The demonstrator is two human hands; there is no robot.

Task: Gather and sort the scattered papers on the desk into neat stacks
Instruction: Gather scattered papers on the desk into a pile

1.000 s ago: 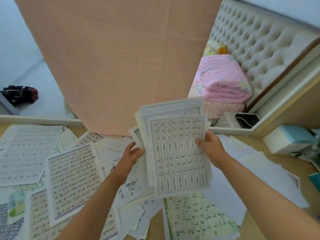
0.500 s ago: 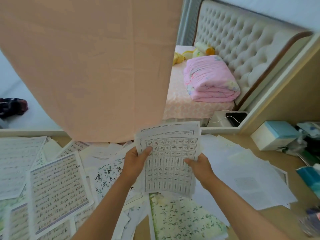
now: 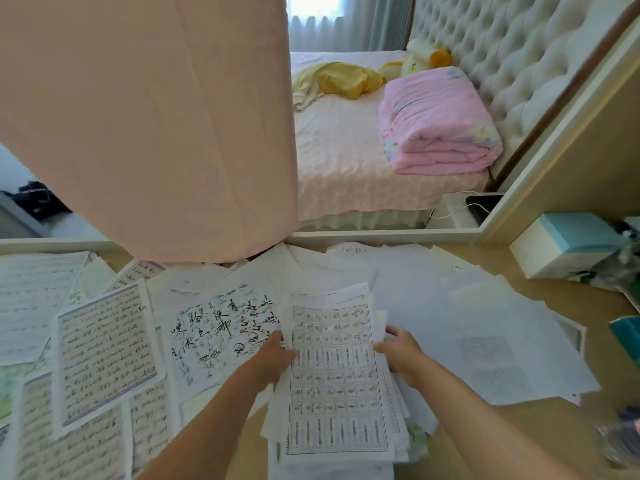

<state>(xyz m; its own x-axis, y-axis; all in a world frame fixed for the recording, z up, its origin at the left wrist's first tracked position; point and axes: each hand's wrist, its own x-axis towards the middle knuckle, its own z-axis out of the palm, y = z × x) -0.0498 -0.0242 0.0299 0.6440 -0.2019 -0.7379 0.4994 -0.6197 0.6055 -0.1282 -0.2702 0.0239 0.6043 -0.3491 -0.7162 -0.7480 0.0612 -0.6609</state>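
One sheaf of white grid-printed paper (image 3: 332, 375) sits gripped between your left hand (image 3: 275, 358) and right hand (image 3: 401, 355). Many white handwritten sheets (image 3: 104, 351) await sorting.

The paper stack (image 3: 332, 375) is looking matt; the desk (image 3: 571, 296) is showing smooth pale wood; the pink quilt (image 3: 433, 126) is looking like soft cloth.

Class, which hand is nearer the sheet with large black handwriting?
Left. The left hand sits at the sheet's right edge; the right hand is across the gridded stack, farther right.
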